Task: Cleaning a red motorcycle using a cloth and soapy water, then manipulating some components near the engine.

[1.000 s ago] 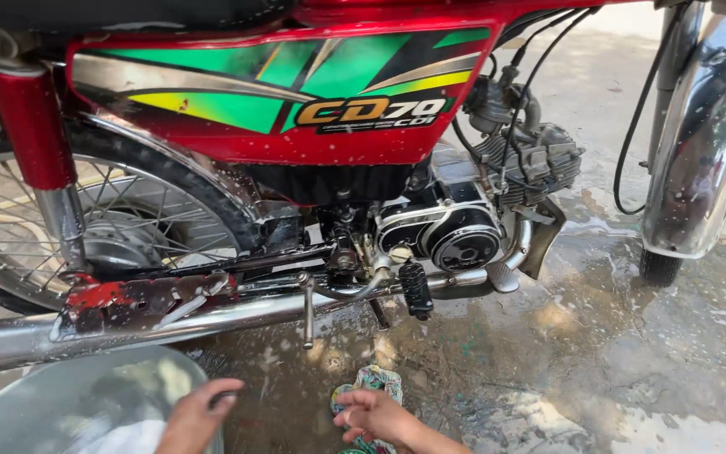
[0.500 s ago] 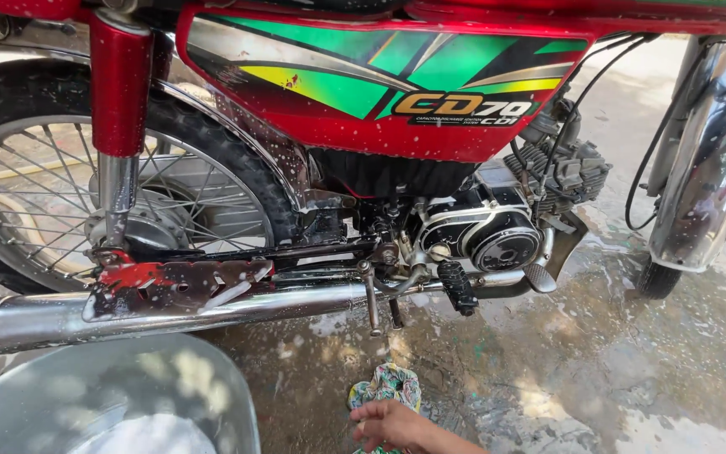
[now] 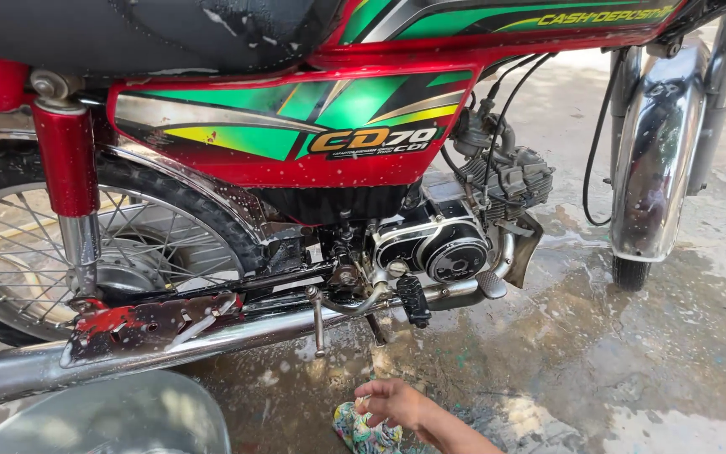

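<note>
Right hand (image 3: 392,402) on a colourful cloth (image 3: 366,430) on the wet ground (image 3: 598,370), below the red motorcycle (image 3: 296,143).

The fingers curl on the cloth; its long axis is unclear, being cut off by the picture edge. The left hand is out of view.

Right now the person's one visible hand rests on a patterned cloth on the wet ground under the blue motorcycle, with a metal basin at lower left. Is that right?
Not quite: the motorcycle is red with green and yellow panels, not blue. The head view shows it. The rest holds: the one visible hand rests on the patterned cloth on the wet ground, and the metal basin sits at lower left.
</note>
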